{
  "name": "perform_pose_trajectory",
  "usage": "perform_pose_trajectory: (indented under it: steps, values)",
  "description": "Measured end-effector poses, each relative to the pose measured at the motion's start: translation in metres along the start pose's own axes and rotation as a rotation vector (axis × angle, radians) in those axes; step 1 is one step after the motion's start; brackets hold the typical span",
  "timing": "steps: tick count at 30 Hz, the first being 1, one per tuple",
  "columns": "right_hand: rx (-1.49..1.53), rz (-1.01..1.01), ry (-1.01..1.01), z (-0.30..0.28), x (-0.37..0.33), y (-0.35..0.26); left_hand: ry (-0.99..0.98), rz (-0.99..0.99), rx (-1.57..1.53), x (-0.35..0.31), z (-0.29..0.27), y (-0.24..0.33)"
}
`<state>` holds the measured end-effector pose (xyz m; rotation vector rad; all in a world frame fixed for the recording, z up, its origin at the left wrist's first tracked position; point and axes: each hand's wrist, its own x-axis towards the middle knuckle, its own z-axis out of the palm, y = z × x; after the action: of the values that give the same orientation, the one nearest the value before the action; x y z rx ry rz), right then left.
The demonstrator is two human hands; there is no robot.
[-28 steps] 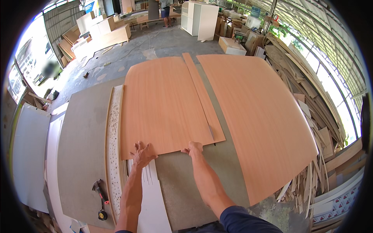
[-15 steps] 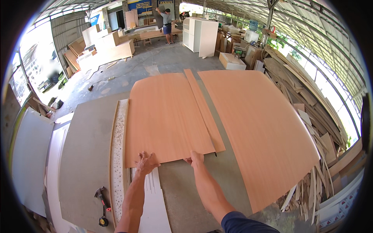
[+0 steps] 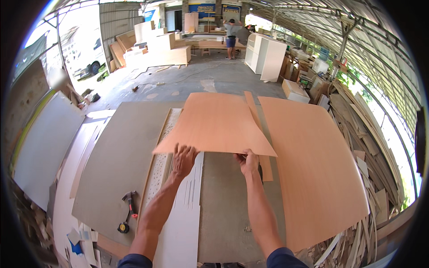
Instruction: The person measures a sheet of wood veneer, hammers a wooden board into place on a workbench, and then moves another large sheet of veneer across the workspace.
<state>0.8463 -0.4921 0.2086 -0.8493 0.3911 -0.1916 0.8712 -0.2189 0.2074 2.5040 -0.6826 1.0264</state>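
Observation:
Between both hands, the near edge of a thin reddish-brown veneer sheet (image 3: 219,123) is raised off the table, and the sheet bows. My left hand (image 3: 184,160) grips that edge left of its middle, fingers on top. My right hand (image 3: 247,161) pinches it nearer the right corner, thumb above; some fingers are hidden below. Beneath it lie a narrow veneer strip (image 3: 266,165), a white grooved board (image 3: 181,223) and a long speckled strip (image 3: 157,174). A larger veneer sheet (image 3: 313,174) lies to the right.
A claw hammer (image 3: 130,202) and a tape measure (image 3: 123,228) lie on the grey worktop (image 3: 111,156) at left. Scrap wood (image 3: 371,134) is heaped along the right side. White cabinets (image 3: 266,56) stand farther back, near another person (image 3: 231,38).
The near edge of the veneer sheet has come up off the table and the sheet now bends. Both hands have risen with it, and the view has shifted left.

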Motion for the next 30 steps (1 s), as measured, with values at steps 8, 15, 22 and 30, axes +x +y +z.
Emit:
perform_pose_trajectory:
  steps: [8, 15, 22, 30]
  values:
    - [0.522, 0.102, -0.182, 0.016, -0.132, 0.045, 0.395, -0.174, 0.088, -0.024, -0.129, 0.022]
    - [0.635, 0.320, -0.139, 0.018, -0.273, 0.124, 0.813, -1.071, -1.116, -0.160, -0.142, 0.050]
    - [0.483, 0.824, -0.239, -0.063, -0.356, 0.188, 0.858, -1.344, -1.686, -0.262, -0.167, 0.085]
    - [-0.556, 1.073, -0.887, -0.166, -0.428, 0.155, 0.831, -1.259, -1.010, -0.275, -0.212, 0.091]
